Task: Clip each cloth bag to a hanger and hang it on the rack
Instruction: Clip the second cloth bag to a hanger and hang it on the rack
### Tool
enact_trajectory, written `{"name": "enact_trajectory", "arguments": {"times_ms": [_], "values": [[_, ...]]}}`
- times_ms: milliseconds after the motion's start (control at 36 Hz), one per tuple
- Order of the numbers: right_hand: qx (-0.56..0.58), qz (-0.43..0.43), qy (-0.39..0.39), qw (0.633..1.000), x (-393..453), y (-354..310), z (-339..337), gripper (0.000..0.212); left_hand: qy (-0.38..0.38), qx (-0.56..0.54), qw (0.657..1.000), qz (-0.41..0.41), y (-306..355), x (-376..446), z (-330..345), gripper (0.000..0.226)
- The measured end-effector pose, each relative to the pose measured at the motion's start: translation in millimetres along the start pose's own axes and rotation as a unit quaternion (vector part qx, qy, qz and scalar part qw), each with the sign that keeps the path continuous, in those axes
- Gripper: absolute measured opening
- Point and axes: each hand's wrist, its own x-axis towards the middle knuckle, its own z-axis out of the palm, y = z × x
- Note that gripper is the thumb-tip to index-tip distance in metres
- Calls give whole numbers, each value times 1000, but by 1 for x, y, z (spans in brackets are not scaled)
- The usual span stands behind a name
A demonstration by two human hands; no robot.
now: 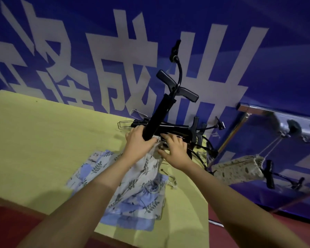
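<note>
My left hand point(136, 138) is clamped on the low end of a black hanger point(157, 117), whose long axis runs up and away to the right. My right hand point(175, 151), fingers spread, presses the cloth bag point(143, 169) just beneath (its mouth at the clip). The bag lies on the desk point(43, 140); the rack point(258, 111) stands right.

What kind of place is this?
Probably a staged work area, not a home: a yellow table against a big blue printed banner, a metal rack beside it, and a pile of black hangers.
</note>
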Motion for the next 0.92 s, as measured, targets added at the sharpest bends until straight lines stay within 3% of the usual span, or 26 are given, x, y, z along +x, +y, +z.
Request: {"name": "enact_trajectory", "arguments": {"times_ms": [56, 167, 250, 556, 583, 639, 722, 806, 917], "values": [[38, 16, -20, 999, 8, -9, -1, 51, 10, -22, 1000, 1, -1, -2, -6, 28], [170, 17, 22, 985, 15, -22, -7, 24, 23, -32, 999, 4, -6, -3, -16, 22], [270, 16, 24, 962, 6, -32, -20, 21, 24, -19, 999, -9, -12, -6, -18, 24], [432, 16, 26, 901, -2, -47, -42, 3, 23, 18, 997, -71, -39, -14, -9, 39], [437, 14, 24, 899, -2, -48, -46, 5, 21, 29, 996, -79, -41, -13, -9, 44], [448, 1, 14, 894, 0, -50, -54, 30, 18, 44, 995, -86, -44, -13, -7, 48], [481, -18, 4, 876, 4, -54, -64, 57, 13, 52, 995, -82, -46, -16, -5, 39], [491, -7, 36, 870, 8, -65, -67, 48, 3, 60, 996, -63, -45, -18, -3, 37], [537, 50, 100, 836, 13, -71, -68, 28, -17, 83, 996, -20, -43, -15, -4, 36]]}}
